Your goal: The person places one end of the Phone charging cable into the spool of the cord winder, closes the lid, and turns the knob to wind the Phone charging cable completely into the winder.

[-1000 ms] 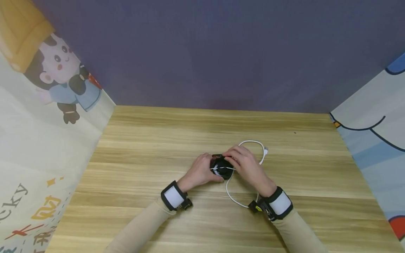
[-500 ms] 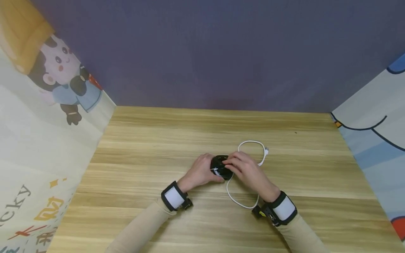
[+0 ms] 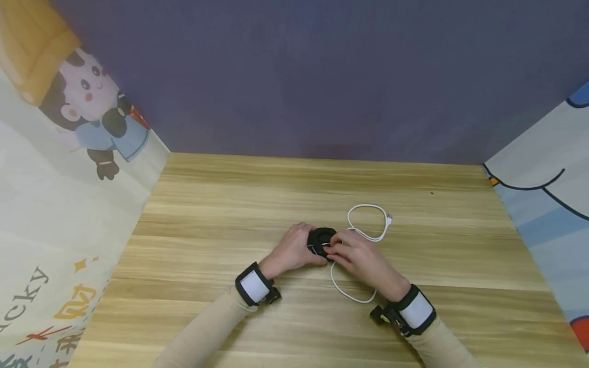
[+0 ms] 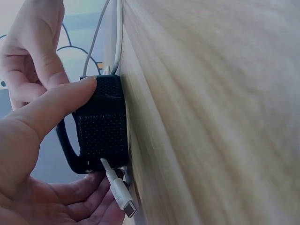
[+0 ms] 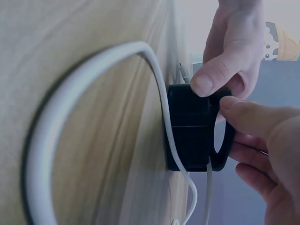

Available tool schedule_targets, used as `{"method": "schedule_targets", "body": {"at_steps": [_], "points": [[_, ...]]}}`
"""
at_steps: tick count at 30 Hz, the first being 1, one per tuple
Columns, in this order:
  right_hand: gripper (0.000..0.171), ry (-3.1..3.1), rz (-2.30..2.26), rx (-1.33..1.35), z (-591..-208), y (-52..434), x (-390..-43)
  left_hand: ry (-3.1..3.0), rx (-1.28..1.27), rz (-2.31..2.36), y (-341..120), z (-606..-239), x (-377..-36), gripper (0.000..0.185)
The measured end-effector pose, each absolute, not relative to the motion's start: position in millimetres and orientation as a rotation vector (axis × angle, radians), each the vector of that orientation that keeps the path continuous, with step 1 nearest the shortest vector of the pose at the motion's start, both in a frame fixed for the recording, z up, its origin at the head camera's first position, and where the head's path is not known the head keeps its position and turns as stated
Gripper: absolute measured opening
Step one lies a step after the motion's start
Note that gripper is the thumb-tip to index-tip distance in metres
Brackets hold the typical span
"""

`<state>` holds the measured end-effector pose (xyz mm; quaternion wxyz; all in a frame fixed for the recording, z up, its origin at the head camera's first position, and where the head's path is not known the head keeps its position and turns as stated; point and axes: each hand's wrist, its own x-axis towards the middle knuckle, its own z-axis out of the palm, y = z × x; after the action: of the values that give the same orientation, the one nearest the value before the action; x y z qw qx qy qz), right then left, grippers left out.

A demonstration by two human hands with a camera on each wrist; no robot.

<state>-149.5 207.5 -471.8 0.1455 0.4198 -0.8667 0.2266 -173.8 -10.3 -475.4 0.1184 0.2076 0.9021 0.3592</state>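
A small black cable winder (image 3: 316, 236) with dotted textured sides (image 4: 102, 136) stands on the table between both hands. Its ring-shaped lid (image 5: 228, 143) sits at a slant, with a gap under one side. My left hand (image 3: 294, 249) grips the winder's body, thumb on one side and fingers on the other. The right hand (image 3: 365, 261) pinches the lid's rim between thumb and fingers. A white charging cable (image 5: 40, 173) runs through the winder. Its USB-C plug (image 4: 121, 191) sticks out beside my left fingers, and cable strands leave the opposite side.
One loop of the cable, ending in a USB-A plug (image 3: 389, 220), lies beyond my right hand, and another curves nearer to me. The wooden table (image 3: 230, 194) meets a dark back wall (image 3: 294, 92) and printed side walls.
My right hand has drawn slightly towards me and down. The lid's ring now shows over the winder, where the glossy inside and white cable showed before. My left hand keeps its place.
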Motion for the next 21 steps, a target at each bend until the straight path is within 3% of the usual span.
{"method": "schedule_targets", "body": {"at_steps": [21], "points": [[0.009,-2.492,0.521,1.272,-475.3,203.5,-147.2,2.671,0.609,0.976,-7.1,-474.9,-171.6,0.073]]}}
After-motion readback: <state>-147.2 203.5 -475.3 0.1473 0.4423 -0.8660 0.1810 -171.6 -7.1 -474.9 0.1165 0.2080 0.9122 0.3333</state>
